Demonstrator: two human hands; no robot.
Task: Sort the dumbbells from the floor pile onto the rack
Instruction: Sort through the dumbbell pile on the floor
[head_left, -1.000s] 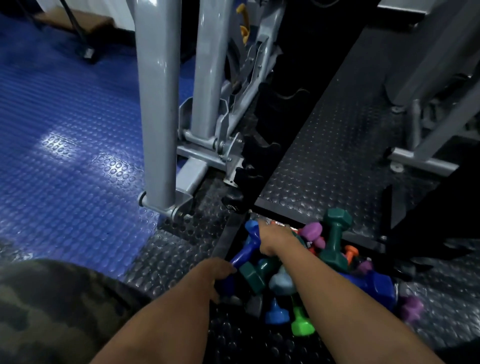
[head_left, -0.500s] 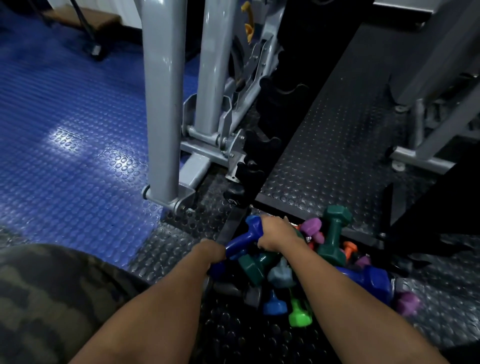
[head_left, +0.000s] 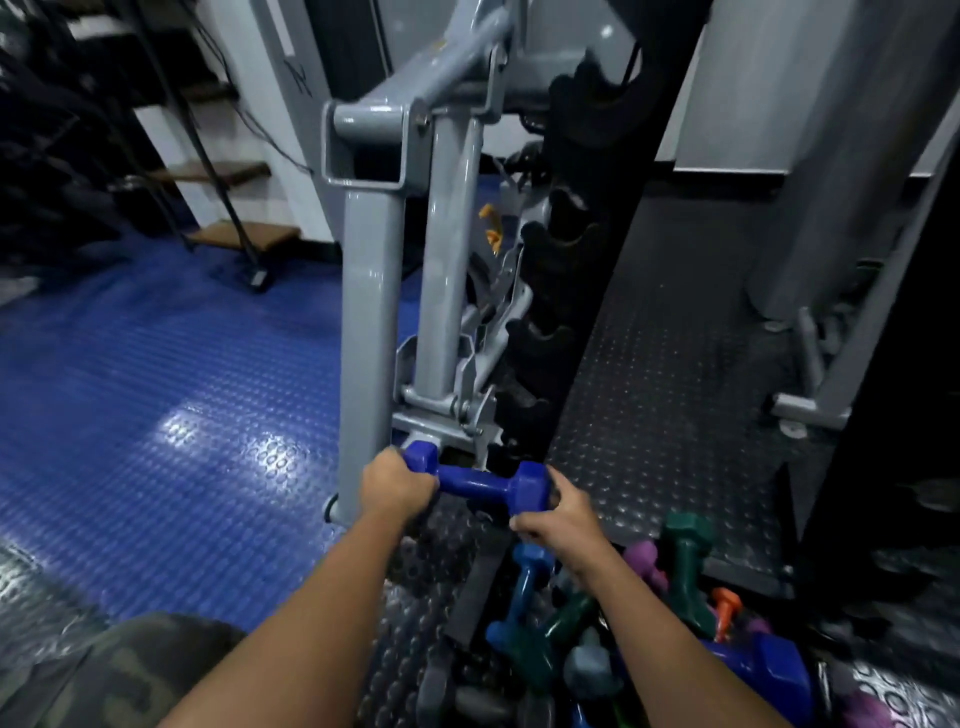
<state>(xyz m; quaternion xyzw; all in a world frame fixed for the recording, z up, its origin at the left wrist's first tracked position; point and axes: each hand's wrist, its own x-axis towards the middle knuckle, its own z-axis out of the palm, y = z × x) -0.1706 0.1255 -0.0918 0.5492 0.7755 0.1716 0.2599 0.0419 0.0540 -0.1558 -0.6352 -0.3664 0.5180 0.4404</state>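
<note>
Two hands are on one blue dumbbell in the head view, the only view I have. My left hand has its fingers wrapped over the left head of it, and my right hand has its fingers curled under and around the right head, so the bar lies roughly level between them, lifted clear of the floor. It hangs just in front of the foot of the grey machine frame, whose nearest upright stands directly behind my left knuckles, almost touching. Right of that frame, and just behind the dumbbell's right head, the black rack climbs away as a column of scooped cradles; those I can make out look bare. Below and right of the frame's foot lies the floor pile: a smaller blue dumbbell under my right wrist, a dark green dumbbell standing on end, with purple, orange and grey pieces jumbled near it. A raised edge of black studded mat runs right of the rack with open floor beyond. Left of the frame the blue studded floor lies wide open. My camouflage trouser leg fills the lower left corner.
</note>
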